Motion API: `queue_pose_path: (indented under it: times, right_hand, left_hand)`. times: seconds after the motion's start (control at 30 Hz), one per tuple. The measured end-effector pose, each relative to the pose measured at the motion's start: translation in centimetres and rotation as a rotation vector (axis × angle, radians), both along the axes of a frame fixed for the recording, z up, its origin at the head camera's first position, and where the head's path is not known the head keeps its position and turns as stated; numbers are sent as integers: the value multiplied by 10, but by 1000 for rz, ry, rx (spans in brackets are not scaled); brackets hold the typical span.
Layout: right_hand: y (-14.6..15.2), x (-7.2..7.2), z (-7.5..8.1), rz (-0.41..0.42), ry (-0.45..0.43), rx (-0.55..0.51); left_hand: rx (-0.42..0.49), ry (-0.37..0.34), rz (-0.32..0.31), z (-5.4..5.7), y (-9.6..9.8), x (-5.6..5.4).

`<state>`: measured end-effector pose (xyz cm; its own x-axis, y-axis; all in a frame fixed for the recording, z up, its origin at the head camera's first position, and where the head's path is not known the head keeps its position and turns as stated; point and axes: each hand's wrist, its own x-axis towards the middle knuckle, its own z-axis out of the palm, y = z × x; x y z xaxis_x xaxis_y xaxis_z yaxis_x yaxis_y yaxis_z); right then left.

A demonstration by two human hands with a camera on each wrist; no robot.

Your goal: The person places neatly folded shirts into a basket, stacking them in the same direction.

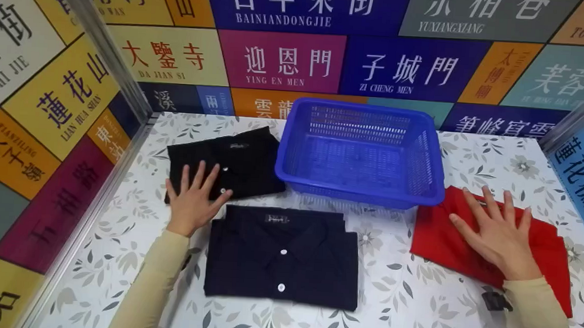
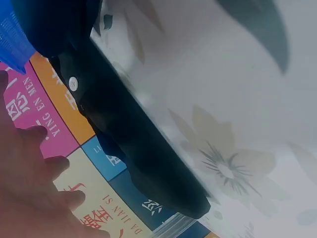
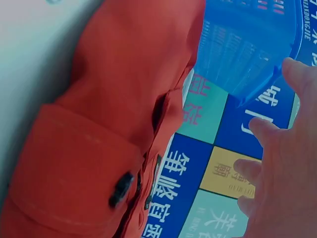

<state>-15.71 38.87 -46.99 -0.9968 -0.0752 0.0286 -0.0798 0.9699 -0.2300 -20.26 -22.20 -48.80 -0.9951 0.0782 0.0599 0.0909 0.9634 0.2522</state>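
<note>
My left hand (image 1: 194,201), fingers spread, is over the near edge of a folded black shirt (image 1: 241,161) at the back left. In the left wrist view a gap shows between the fingers and the black cloth. My right hand (image 1: 500,235) is spread above a folded red shirt (image 1: 555,251) on the right. The right wrist view shows those fingers apart from the red fabric (image 3: 79,168), which has a dark button. Between the hands lies a folded navy shirt (image 1: 316,267) with two white buttons, its collar toward the back. Neither hand holds anything.
A blue plastic basket (image 1: 358,192) with slotted walls stands at the back middle, between the black and red shirts. The table (image 1: 404,313) has a leaf-patterned white cover. Panels with printed signs (image 1: 288,62) enclose the back and both sides.
</note>
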Motion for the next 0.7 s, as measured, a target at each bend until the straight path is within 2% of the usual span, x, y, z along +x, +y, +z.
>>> queue_pose_path:
  times: [0.13,0.27,0.37,0.47,0.57,0.7]
  right_hand:
    - [-8,10,1,45,41,8]
    - [-25,24,0,108,98,17]
    - [-44,33,-3,170,115,15]
    - [-64,37,-9,230,94,23]
    - [-85,38,-15,297,74,39]
    - [-116,37,-24,386,95,28]
  left_hand:
    - [-6,-8,-9,-1,1,12]
    - [-12,28,-7,-5,5,32]
    - [9,78,-35,-7,8,46]
    - [63,101,-81,-8,9,55]
    - [164,36,-101,-7,12,59]
    - [305,-123,-65,-2,17,60]
